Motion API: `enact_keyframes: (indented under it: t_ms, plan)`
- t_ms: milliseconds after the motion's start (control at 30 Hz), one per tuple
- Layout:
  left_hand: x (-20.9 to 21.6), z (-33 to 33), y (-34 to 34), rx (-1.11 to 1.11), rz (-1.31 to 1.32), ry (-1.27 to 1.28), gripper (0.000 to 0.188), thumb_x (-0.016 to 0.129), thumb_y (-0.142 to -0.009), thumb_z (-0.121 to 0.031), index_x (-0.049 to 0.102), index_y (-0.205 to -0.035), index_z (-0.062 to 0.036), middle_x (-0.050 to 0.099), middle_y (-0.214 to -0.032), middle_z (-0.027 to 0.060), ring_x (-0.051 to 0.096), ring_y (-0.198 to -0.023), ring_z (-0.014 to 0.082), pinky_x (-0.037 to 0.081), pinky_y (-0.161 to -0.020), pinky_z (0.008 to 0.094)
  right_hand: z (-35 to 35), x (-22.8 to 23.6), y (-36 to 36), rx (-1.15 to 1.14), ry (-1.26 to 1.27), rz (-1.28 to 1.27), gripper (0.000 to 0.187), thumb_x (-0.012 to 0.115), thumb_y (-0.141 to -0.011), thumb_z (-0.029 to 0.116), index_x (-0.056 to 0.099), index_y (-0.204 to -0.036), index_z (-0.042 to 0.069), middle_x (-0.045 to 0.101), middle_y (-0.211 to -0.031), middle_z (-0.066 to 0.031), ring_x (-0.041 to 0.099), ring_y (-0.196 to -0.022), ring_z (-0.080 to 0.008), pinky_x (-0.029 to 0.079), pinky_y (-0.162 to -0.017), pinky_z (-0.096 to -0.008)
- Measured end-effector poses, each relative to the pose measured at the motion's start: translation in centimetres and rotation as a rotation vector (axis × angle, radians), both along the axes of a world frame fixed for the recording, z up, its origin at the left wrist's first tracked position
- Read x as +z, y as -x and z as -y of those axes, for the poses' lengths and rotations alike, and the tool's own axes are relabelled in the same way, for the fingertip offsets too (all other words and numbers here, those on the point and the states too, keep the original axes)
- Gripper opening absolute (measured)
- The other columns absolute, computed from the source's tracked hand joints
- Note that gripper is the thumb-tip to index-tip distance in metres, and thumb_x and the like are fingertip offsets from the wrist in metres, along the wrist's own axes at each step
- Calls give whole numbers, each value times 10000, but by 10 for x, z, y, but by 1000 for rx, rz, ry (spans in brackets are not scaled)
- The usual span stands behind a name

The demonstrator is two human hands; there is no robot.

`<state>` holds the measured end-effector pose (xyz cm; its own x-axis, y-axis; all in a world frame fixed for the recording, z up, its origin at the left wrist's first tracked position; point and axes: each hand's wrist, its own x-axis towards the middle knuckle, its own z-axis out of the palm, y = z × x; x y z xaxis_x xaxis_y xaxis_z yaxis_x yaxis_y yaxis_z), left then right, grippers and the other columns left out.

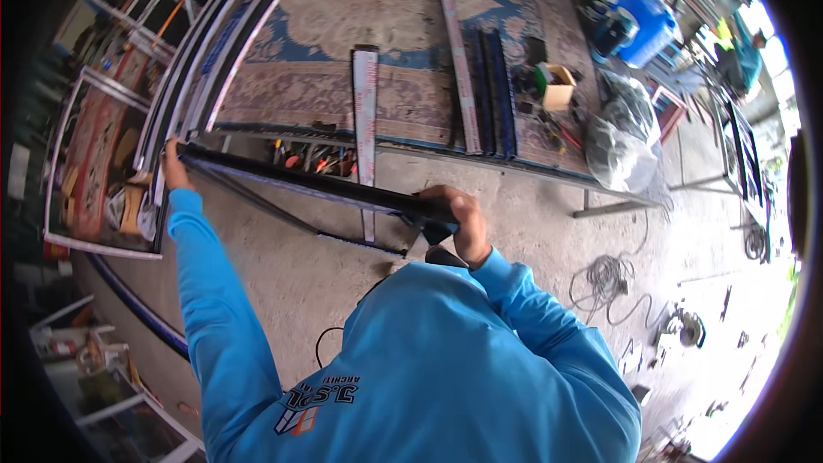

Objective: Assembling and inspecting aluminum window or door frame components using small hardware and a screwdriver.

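Observation:
A long dark metal profile bar [300,180] lies across in front of me, above the floor and along the near edge of the table. My right hand [463,221] is closed around its right end, close to my chest. With my arm stretched out, my left hand [177,167] grips the far left end, beside a stack of long profiles [193,60]. A pale flat strip with markings [365,103] sticks out over the table edge, and the bar passes across it. Part of my left fingers is hidden.
A carpet-covered table [343,0] carries dark profiles [493,94], a small wooden box [557,87] and clear plastic bags [621,146]. A blue jug [647,26] stands at the back right. Coiled cable [604,283] lies on the floor. Another person [747,56] is far right.

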<state>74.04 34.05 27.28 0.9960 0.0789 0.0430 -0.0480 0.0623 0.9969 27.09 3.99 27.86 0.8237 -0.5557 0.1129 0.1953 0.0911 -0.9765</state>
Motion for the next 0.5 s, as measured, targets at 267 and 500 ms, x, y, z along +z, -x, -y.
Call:
enact_keyframes:
  t_ms: [267,500]
  plan:
    - [17,15,20,67,-169,103,765,725,-718,-442,491,-1303,-9,554,-1252,160,565,-1081,309,451,-910,466,7,3,4,-4,-249,-231,470,385,-958,360,626,-1048,-33,642,-956,-127,575,-908,-202,438,-863,-330]
    - [34,41,30,51,-156,-80,788,727,-715,-475,450,-1334,-74,508,-1325,132,465,-1217,323,365,-916,601,39,-12,3,-177,-112,-118,510,356,-875,381,640,-913,-41,677,-848,-136,622,-768,-195,474,-734,-289]
